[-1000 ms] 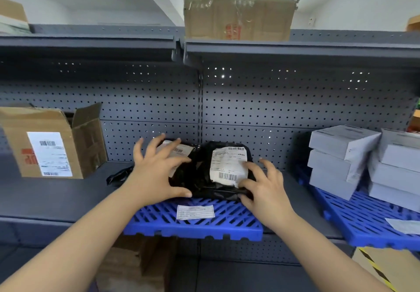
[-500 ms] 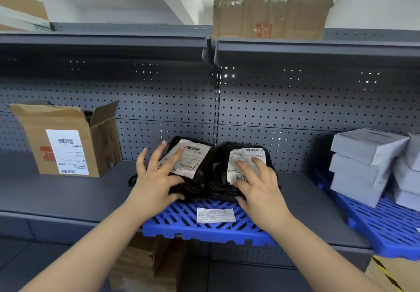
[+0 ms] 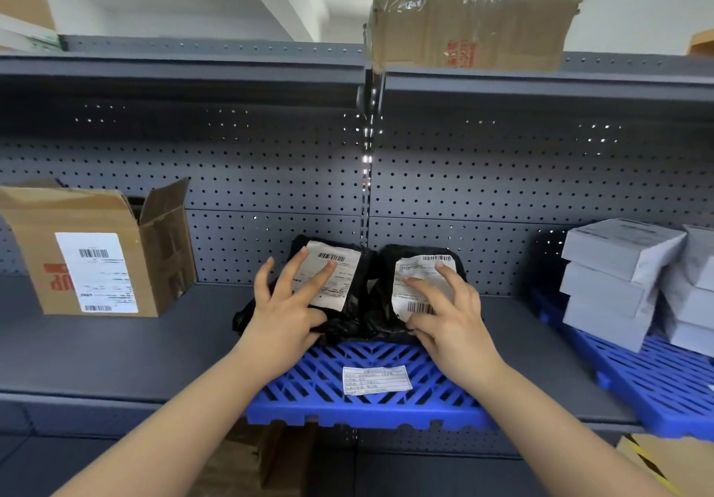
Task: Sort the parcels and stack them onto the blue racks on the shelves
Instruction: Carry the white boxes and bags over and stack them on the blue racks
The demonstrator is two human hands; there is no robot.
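Two black parcel bags with white labels lean side by side against the pegboard at the back of a blue rack [image 3: 309,388]. My left hand [image 3: 284,315] lies on the left black parcel [image 3: 347,311] with its fingers spread straight over the label. On the right black parcel [image 3: 386,303] rests my right hand [image 3: 450,315], fingers spread across its label too. Neither hand curls round a bag. A small white slip [image 3: 376,380] lies flat on the rack in front of the parcels.
An open cardboard box [image 3: 92,253] stands on the grey shelf [image 3: 116,346] at the left. Grey parcels [image 3: 614,276] are stacked on a second blue rack [image 3: 657,384] at the right. Another cardboard box [image 3: 471,29] sits on the top shelf.
The parcels have been pushed back and stood more upright against the pegboard. My right hand moved from the right parcel's side onto its label; my left hand's fingers now lie on the left label.
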